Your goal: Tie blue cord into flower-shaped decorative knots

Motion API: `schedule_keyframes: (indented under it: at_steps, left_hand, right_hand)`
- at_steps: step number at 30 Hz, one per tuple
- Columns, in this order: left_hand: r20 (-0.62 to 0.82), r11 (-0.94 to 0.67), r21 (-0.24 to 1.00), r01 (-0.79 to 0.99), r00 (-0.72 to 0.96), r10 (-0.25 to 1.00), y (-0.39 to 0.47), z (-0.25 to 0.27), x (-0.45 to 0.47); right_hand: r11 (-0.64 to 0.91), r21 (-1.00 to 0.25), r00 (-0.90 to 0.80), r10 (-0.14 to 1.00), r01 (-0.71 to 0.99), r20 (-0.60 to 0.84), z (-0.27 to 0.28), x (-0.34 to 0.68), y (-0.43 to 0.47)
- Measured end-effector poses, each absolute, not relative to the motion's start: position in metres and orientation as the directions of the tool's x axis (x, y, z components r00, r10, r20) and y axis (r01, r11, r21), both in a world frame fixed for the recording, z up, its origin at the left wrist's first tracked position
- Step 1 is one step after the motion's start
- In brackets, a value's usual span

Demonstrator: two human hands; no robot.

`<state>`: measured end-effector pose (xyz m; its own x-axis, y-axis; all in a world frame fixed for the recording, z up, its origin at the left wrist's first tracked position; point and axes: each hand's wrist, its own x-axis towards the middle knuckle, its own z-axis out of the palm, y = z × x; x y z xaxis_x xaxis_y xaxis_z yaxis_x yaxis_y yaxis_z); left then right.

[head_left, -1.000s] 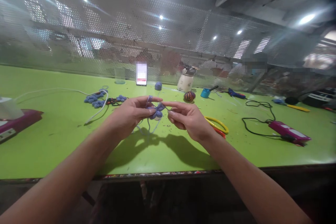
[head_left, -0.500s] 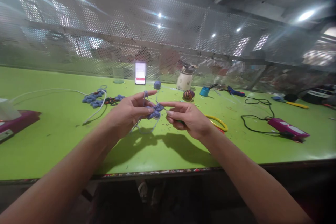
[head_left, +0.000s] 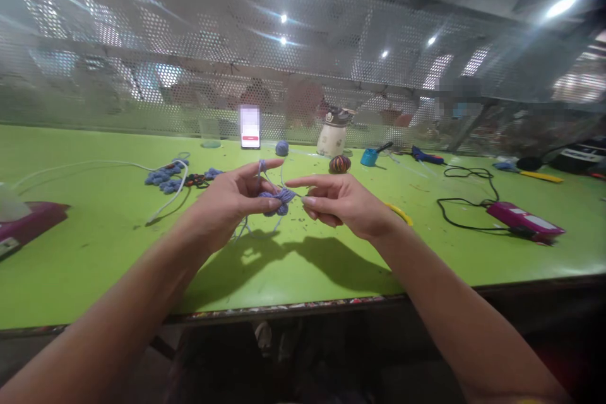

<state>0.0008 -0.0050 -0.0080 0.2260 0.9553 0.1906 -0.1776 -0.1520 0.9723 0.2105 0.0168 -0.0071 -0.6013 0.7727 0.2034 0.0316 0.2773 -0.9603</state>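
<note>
A small purple crochet piece (head_left: 280, 200) is pinched between the thumb and fingers of my left hand (head_left: 231, 202), above the table. Purple yarn loops round the outstretched left index finger, and a strand runs back toward a purple yarn ball (head_left: 282, 148). My right hand (head_left: 338, 202) grips a thin crochet hook (head_left: 298, 195) between thumb and fingers; its tip meets the right edge of the piece. Most of the hook is hidden by the hand. Loose yarn (head_left: 262, 235) hangs below the piece.
On the green table (head_left: 118, 278) lie blue crocheted pieces (head_left: 165, 178), a white cable, a multicoloured yarn ball (head_left: 339, 164) and a magenta power strip (head_left: 524, 221). A lit phone (head_left: 250, 127), a jug (head_left: 331, 136) and a blue pot (head_left: 369, 156) stand toward the back.
My right hand has shifted slightly right, drawing a little away from the piece, with its index finger still extended. My left hand keeps its hold. The whole view has tilted a little.
</note>
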Motion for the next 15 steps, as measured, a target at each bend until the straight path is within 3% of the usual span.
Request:
schedule_keyframes:
  at_steps: [4,15]
  left_hand:
    - [0.201,-0.166,0.973,-0.163,0.227,0.953,-0.0053,-0.0093,0.0033]
    - [0.177,-0.15,0.978,-0.143,0.206,0.962,-0.0049,-0.0121,0.0046]
  right_hand:
    - [0.352,-0.934,-0.558,0.787,0.055,0.264,-0.0067,0.2087,0.0141]
    - [0.268,-0.963,-0.552,0.808,0.033,0.206,-0.0062,0.2063,0.0128]
